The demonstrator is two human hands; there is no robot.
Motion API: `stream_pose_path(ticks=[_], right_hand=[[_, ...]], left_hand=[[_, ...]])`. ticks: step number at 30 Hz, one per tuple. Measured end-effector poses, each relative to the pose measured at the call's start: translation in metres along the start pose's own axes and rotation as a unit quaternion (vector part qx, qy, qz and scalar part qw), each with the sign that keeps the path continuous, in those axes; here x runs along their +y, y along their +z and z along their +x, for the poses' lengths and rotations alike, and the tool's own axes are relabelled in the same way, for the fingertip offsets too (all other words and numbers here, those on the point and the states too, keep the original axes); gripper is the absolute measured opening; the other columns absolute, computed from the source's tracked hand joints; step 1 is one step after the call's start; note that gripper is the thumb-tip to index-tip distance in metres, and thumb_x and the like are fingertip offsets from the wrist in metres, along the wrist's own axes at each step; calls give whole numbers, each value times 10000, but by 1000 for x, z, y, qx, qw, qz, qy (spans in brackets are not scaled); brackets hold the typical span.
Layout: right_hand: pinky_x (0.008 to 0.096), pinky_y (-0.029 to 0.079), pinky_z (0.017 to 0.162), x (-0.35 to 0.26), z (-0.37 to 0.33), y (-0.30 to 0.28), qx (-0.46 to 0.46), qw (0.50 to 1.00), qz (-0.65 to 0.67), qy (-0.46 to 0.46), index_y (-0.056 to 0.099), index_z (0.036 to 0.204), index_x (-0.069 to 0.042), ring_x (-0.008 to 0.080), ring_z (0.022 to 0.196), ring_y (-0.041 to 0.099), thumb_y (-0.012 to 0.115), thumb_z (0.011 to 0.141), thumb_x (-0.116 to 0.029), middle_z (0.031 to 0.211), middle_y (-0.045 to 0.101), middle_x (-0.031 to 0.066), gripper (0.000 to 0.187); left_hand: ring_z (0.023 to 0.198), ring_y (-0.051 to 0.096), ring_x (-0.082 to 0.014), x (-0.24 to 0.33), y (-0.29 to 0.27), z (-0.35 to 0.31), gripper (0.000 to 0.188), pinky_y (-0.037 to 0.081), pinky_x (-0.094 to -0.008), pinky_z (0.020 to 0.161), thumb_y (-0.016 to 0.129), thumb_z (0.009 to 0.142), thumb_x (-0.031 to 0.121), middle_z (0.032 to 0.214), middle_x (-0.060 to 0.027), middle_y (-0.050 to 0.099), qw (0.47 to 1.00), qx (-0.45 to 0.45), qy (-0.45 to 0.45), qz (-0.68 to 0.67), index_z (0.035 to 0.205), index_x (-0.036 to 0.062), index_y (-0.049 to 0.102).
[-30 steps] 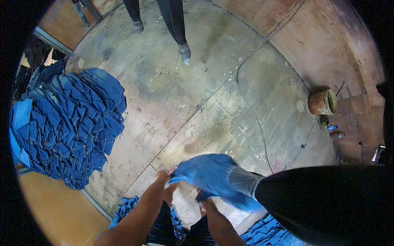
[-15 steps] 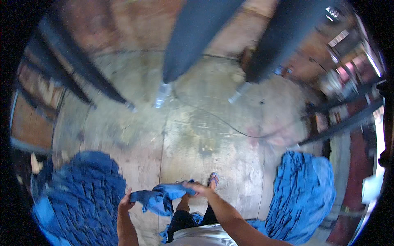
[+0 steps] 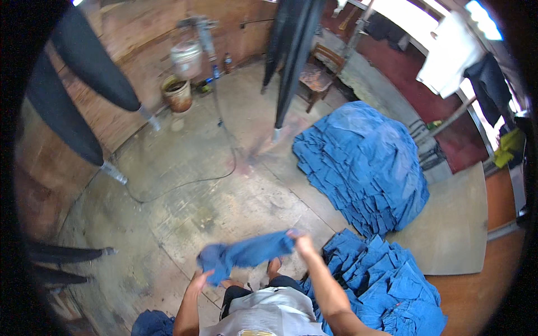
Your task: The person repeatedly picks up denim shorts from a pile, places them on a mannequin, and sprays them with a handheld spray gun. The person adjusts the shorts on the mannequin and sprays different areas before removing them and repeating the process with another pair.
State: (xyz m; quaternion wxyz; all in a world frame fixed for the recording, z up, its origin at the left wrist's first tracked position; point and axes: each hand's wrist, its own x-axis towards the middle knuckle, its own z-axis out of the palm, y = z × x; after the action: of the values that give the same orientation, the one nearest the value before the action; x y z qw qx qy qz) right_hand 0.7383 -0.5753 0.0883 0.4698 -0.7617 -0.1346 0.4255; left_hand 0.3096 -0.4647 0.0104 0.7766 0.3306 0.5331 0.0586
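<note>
A blue denim garment (image 3: 255,251), slightly blurred, is stretched between my two hands above the floor. My left hand (image 3: 197,280) grips its lower, bunched end. Its other end is pinched in my right hand (image 3: 304,245), held farther forward and to the right. Close beside my right forearm lies a loose heap of blue denim (image 3: 381,280), and beyond it rises a larger, tightly stacked pile of blue denim (image 3: 361,162). The kind of garment cannot be made out.
Black leg-shaped forms with metal ends hang at left (image 3: 92,73) and far centre (image 3: 291,67). A dark cable (image 3: 185,182) crosses the floor. Buckets (image 3: 177,95) and a wooden chair (image 3: 316,78) stand at the back. A board (image 3: 448,229) lies right; darker denim (image 3: 152,323) sits lower left.
My view has swung to the right, bringing the right-hand denim piles nearer the middle. Both hands still hold the garment, which is now stretched out more straight.
</note>
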Motion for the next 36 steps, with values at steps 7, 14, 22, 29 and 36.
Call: stream_pose_path(ticks=[7, 14, 22, 29, 36], right_hand=[[337, 438, 956, -171, -4, -312, 244, 894, 119, -357, 602, 1237, -16, 211, 1007, 606, 634, 976, -363, 1123, 658, 71, 436], [294, 460, 626, 40, 33, -331, 471, 841, -64, -258, 626, 1137, -19, 130, 670, 516, 599, 1001, -319, 819, 579, 22, 331], [403, 541, 888, 349, -245, -10, 352, 893, 2, 280, 788, 945, -75, 281, 960, 719, 656, 886, -224, 990, 753, 173, 207], [325, 467, 565, 248, -337, -19, 535, 842, -42, 55, 664, 825, -13, 145, 594, 581, 543, 962, -123, 665, 637, 44, 214], [469, 469, 956, 84, -364, -173, 711, 610, -345, -53, 667, 1156, -43, 339, 1116, 593, 682, 879, -103, 1199, 636, 167, 283]], left_hand=[[1102, 655, -248, 268, 284, 99, 449, 526, -395, 943, 617, 995, 289, 1258, -112, 642, 944, -160, 279, -79, 1348, 18, 557], [920, 699, -225, 167, 261, 195, 293, 573, -381, 769, 511, 1017, 227, 1005, -115, 715, 971, -56, 127, 193, 1184, 34, 655], [674, 643, -214, -38, -9, 102, 331, 508, -398, 611, 537, 989, 284, 762, -102, 689, 823, -52, -87, 558, 825, 39, 688], [674, 631, -218, 21, -87, 135, 330, 499, -397, 626, 544, 972, 285, 751, -97, 676, 747, -49, -165, 642, 810, 27, 672], [673, 620, -222, 122, 33, 238, 331, 491, -396, 641, 551, 955, 286, 741, -93, 664, 746, -40, 10, 664, 795, 15, 655]])
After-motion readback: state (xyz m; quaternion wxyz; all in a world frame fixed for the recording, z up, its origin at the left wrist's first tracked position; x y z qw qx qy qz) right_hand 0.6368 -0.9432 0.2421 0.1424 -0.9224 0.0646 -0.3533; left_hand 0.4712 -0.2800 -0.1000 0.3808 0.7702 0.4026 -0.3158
